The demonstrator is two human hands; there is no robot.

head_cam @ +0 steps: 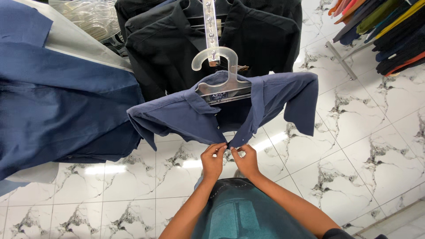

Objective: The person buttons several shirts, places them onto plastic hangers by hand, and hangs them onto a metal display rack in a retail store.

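Note:
A navy blue short-sleeved shirt hangs on a clear plastic hanger hooked on a metal rack arm. Its front placket hangs open toward me. My left hand pinches the left front edge of the shirt near a button. My right hand pinches the right front edge right beside it. Both hands meet at the placket, fingers closed on the fabric. My forearms rise from the bottom of the view.
Black shirts hang behind the navy one on the same rack. A large blue garment fills the left side. Coloured clothes hang on a rack at the top right. White marble floor tiles lie below.

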